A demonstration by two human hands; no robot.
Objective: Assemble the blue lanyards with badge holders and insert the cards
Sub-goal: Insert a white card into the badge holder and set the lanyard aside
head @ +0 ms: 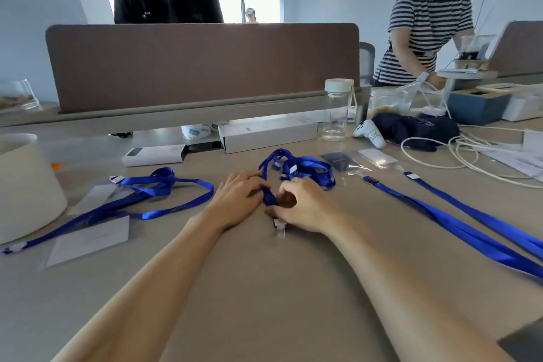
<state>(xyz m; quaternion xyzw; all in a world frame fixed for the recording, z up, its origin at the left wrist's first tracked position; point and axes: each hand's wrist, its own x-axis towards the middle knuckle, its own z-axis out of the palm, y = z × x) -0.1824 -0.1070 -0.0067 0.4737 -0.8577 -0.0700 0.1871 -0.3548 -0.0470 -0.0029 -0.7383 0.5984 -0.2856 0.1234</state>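
Bottle [338, 109]: clear, white lid on, upright. Whether it holds anything cannot be told.
Tub [26, 185]: white and round, far left of the bottle. Its inside is hidden.
Jar [17, 95]: clear, far left of the bottle, with something brown in it.
Blue box [477, 106]: right of the bottle, with a dark slot on top.
Left hand [239, 200]: in front of the bottle, fingers curled onto the held lanyard [269, 195].
Right hand [305, 206]: just beside the left hand, thumb and fingers pinching the same strap. A small clip [280, 226] pokes out beneath it.
Heap [302, 167]: tangled blue lanyards between the hands and the bottle.
Holders [379, 159]: clear sleeves lying flat, just in front of the bottle, to its right.
Left lanyards [164, 185]: looped well left of the bottle, by a pale card [88, 239].
Right lanyards [440, 214]: two straps laid out straight, front-right of the bottle.
Desk [264, 288]: tan top.
Divider [202, 64]: brown panel behind the bottle.
Room: pale walls and windows. One person in black stands behind the divider, and one in stripes stands right of the bottle.
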